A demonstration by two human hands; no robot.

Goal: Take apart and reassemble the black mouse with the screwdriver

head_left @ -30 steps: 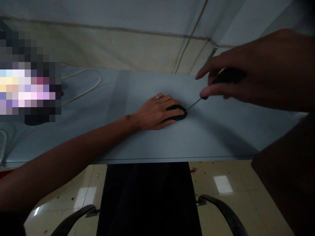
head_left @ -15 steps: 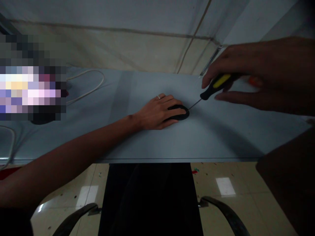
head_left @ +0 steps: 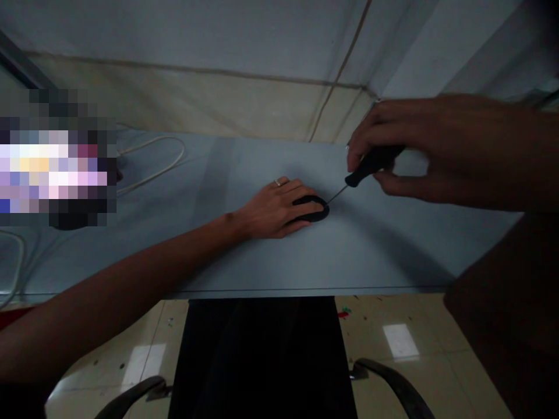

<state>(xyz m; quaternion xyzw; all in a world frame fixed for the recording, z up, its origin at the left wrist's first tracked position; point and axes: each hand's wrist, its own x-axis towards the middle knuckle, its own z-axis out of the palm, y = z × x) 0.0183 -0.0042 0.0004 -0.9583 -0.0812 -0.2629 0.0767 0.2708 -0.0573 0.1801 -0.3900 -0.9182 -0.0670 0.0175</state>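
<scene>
My left hand (head_left: 279, 210) lies over a black computer mouse (head_left: 319, 216), its fingers wrapped along both sides and holding it on the table. A ring shows on one finger. In my right hand (head_left: 414, 137) is a screwdriver (head_left: 369, 164) with a dark handle, gripped between the thumb and fingers. Its thin shaft slants down to the left, and the tip meets the right end of the mouse. What lies right under the tip is too small to make out.
The grey table (head_left: 244, 265) runs along a tiled wall (head_left: 192, 96). White cables (head_left: 181, 152) loop at the left, beside a blurred-out object (head_left: 56, 169). Below the table edge are chair armrests (head_left: 388, 381) and a tiled floor.
My right fingers have closed further round the screwdriver handle, and its yellow stripe no longer shows. The view has shifted slightly. My left hand stays on the mouse.
</scene>
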